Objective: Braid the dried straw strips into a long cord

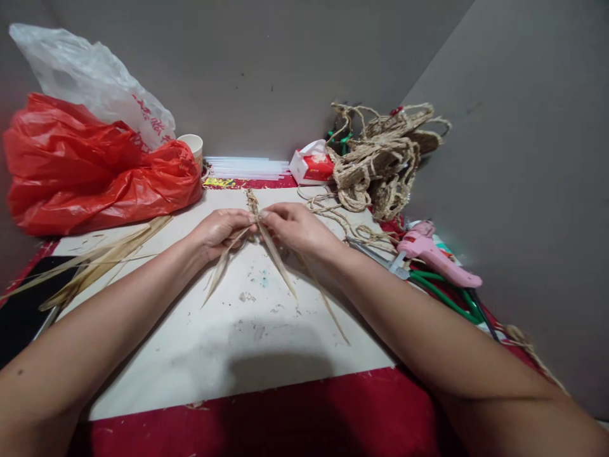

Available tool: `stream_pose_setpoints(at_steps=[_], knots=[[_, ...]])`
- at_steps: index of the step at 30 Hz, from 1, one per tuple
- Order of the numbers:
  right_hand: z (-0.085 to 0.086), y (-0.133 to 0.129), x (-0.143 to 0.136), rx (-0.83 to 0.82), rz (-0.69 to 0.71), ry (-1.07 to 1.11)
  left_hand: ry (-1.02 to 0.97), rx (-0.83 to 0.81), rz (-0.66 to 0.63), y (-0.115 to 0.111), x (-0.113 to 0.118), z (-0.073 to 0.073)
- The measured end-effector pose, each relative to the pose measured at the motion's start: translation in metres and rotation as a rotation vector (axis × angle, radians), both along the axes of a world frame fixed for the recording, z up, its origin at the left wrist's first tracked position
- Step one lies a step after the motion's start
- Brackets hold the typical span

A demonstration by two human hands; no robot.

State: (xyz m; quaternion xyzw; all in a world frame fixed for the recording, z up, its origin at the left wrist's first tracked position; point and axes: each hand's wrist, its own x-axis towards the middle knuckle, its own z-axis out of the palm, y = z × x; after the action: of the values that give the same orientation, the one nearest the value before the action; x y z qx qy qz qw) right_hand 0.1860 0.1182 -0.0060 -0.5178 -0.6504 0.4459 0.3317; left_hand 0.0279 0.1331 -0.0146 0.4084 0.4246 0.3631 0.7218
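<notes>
A short braid of dry straw-coloured leaf strips [252, 202] is pinched between my two hands above a white board [200, 374]. My left hand [226, 231] has its fingers closed on the braid's left side. Thumb and fingertips of my right hand [292, 225] press on it from the right. The finished-looking knotted end points away from me. Loose strips hang toward me: one leaf strip [277, 257] in the middle, one below the left hand and a thin one under the right wrist. The exact grip between the fingertips is partly hidden.
At left are a red plastic bag [95, 168], a paper cup [193, 147] and loose dry leaves [107, 257]. Glue sticks [245, 167] and a tissue pack [311, 166] stand behind. To the right lie coiled braided cord [385, 158], a pink glue gun [438, 254] and green-handled scissors [445, 292].
</notes>
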Motion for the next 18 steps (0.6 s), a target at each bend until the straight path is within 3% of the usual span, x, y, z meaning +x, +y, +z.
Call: stream_pose_setpoints(at_steps=[2, 4, 10, 18], knots=[[-0.004, 0.002, -0.006, -0.277, 0.071, 0.174, 0.018, 0.023, -0.004, 0.001, 0.0, -0.002], [-0.006, 0.005, -0.007, -0.402, 0.105, 0.258, 0.053, 0.048, -0.007, 0.001, 0.0, -0.004], [-0.006, 0.013, 0.001, -0.494, 0.152, 0.191, 0.192, 0.094, 0.003, -0.002, 0.003, 0.001], [-0.005, 0.012, 0.001, -0.755, 0.141, 0.475, 0.318, 0.3, -0.013, -0.004, 0.001, 0.001]])
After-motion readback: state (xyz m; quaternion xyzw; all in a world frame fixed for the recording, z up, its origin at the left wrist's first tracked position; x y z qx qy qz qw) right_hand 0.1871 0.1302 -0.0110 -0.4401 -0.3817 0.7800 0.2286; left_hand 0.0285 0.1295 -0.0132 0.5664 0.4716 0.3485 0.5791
